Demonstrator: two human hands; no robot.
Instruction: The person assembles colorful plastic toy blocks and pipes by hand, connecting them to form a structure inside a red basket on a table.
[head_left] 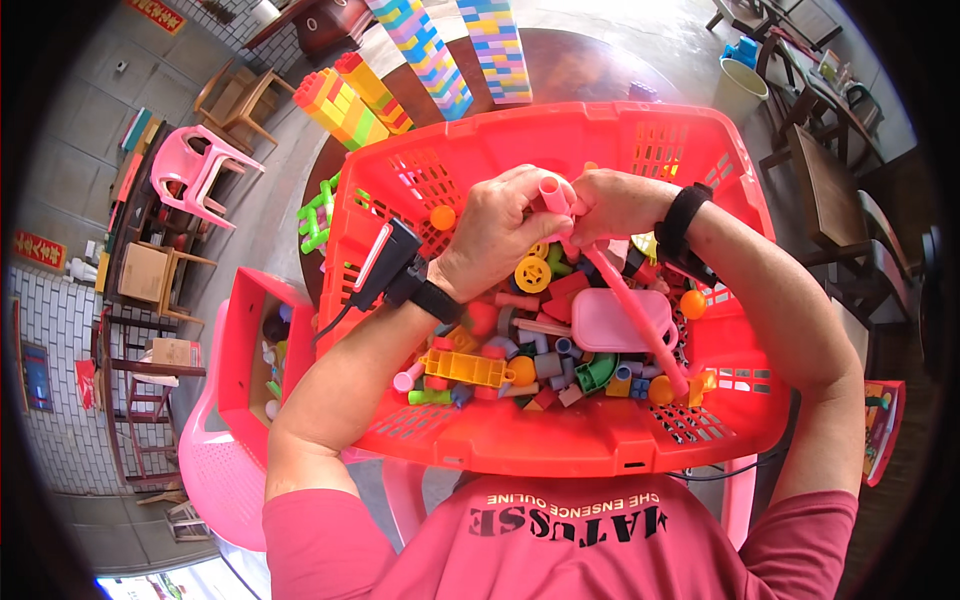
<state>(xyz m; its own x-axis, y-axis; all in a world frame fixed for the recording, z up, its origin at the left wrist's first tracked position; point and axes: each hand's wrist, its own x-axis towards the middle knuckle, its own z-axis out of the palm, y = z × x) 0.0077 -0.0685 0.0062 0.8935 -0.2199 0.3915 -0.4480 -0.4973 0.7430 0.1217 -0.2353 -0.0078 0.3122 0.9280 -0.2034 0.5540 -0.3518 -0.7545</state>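
Both hands meet over a large red plastic basket (480, 455) full of loose toys. My left hand (500, 235) is closed around a pink toy pipe (548, 190), whose hollow end points up by the thumb. Right beside it, my right hand (620, 205) pinches the same pink pipework; its fingertips are partly hidden. From between the hands a long pink tube (640, 325) slants down over the toys. Beneath lie a yellow wheel (532, 274), a pink rounded lid-like piece (610, 322), a yellow toy truck body (463, 368) and a green curved pipe (597, 372).
Towers of coloured blocks (425, 55) stand behind the basket on a round brown table (590, 65). Green joined pipes (318, 215) lie left of it. A red box of toys (245, 350) rests on a pink chair (215, 480). Orange balls (692, 304) sit inside the basket.
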